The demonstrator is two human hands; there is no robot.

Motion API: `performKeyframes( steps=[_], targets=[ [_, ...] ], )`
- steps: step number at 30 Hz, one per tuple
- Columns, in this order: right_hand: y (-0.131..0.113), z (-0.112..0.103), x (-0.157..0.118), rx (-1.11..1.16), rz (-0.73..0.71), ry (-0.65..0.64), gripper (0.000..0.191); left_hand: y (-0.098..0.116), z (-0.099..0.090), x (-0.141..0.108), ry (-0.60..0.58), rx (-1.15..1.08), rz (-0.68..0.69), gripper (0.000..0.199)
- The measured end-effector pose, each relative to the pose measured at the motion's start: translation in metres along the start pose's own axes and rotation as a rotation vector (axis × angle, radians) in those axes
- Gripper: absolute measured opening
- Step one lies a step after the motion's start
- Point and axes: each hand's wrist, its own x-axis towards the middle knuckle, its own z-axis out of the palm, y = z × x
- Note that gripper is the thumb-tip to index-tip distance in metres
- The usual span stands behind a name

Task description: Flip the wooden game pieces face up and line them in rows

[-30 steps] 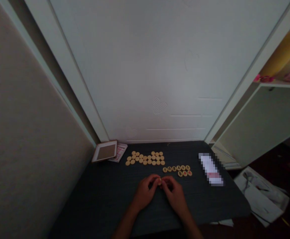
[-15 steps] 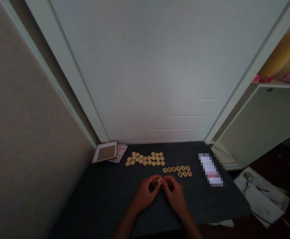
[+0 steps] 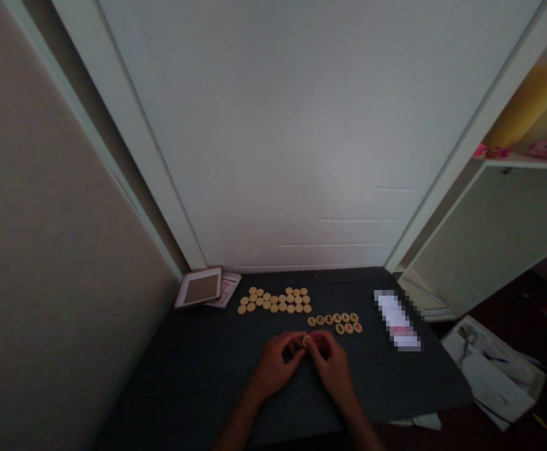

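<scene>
Found in the pinching grip of left hand (image 3: 277, 363) and right hand (image 3: 331, 362) together: disc (image 3: 306, 341), over counter (image 3: 183, 382). Logged, from that disc: plain discs (image 3: 274, 309) at 11 o'clock, marked discs (image 3: 337, 318) in two rows at 2 o'clock, frame (image 3: 202, 290) farther off at 10 o'clock.

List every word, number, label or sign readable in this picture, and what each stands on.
No words or numbers can be read.
Marked discs: dark or red characters, too small to read.
Held disc: no character can be made out.
Pink-and-white item: print too blurred to read.
Pixelated pale patch: nothing legible.
White panel: a hatched heart, no lettering visible.
</scene>
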Motion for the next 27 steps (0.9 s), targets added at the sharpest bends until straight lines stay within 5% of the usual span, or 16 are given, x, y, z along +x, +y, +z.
performKeyframes(
  steps=[11,17,27],
  targets=[
    [0.030,-0.035,-0.013,-0.479,-0.116,0.076,0.035,0.004,-0.002,-0.002,0.016,0.000,0.050,0.020],
    [0.027,-0.041,-0.010,-0.546,-0.212,0.161,0.035,0.005,-0.004,-0.002,0.002,0.011,0.049,0.018],
    [0.021,-0.058,-0.036,-0.684,-0.351,-0.081,0.034,0.005,-0.003,-0.001,0.001,0.022,0.049,0.017]
  ],
)
